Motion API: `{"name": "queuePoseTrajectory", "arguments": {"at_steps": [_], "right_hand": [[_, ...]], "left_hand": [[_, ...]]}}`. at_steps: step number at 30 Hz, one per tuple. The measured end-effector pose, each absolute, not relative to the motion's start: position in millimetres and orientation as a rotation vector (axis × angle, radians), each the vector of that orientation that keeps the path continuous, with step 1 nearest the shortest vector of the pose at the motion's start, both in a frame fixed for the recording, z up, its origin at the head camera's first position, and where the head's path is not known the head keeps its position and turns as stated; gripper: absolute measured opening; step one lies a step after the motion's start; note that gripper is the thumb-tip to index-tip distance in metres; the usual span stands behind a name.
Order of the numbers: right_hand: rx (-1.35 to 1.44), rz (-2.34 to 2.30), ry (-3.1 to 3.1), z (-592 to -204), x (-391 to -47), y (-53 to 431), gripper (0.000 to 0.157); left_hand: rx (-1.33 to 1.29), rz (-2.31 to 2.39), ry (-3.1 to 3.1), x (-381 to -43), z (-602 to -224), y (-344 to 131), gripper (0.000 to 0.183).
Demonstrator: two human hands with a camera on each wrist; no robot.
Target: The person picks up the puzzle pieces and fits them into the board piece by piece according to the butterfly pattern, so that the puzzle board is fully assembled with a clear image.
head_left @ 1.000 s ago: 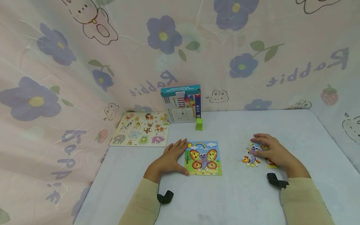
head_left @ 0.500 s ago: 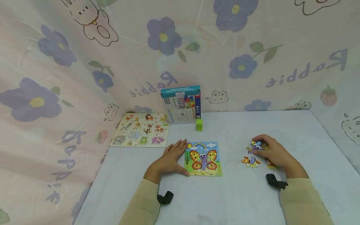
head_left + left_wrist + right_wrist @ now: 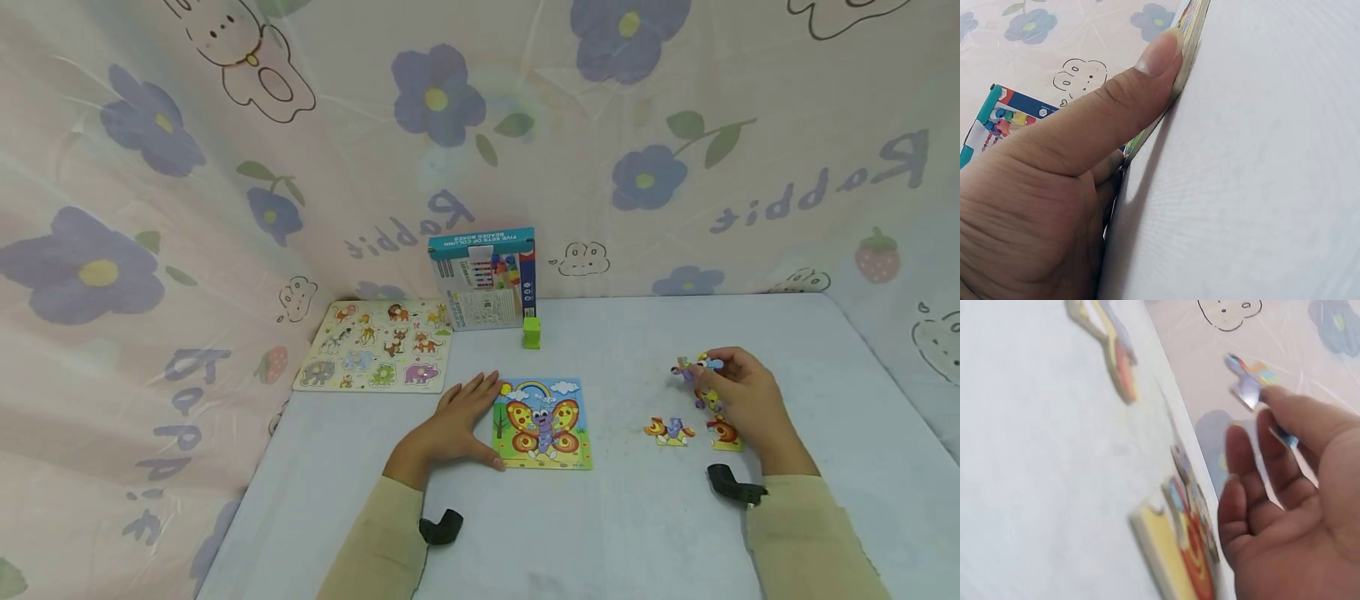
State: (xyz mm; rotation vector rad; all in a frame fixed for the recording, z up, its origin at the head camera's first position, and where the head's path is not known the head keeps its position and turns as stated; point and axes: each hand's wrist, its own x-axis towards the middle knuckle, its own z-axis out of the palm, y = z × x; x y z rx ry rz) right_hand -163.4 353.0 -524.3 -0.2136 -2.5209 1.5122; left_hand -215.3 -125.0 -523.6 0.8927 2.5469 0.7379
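Butterfly puzzle (image 3: 543, 423) on counter (image 3: 577, 533), L hand (image 3: 454, 427) spread at its left edge, R hand (image 3: 744, 402) pinching 1 purplish pc (image 3: 682, 372), loose pcs (image 3: 671, 432) right

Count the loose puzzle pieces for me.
4 visible: the held piece pinched by the right hand; the middle piece partly behind that hand; the near-left piece and near-right piece on the table. Others may be hidden.

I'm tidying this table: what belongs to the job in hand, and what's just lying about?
Likely part of the job:
butterfly board, touched by the left hand
puzzle piece, pinched in the right hand
loose pieces nearby

Apparently just lying about:
animal board
box
green block
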Motion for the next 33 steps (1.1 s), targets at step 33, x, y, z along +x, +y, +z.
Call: {"name": "queuePoseTrajectory", "arguments": {"at_steps": [33], "right_hand": [[0.114,1.808,-2.418,-524.9,-166.6,254.4,0.03]], "left_hand": [[0.898,0.739,2.544,-215.8,-522.7,-124.9,0.135]]}}
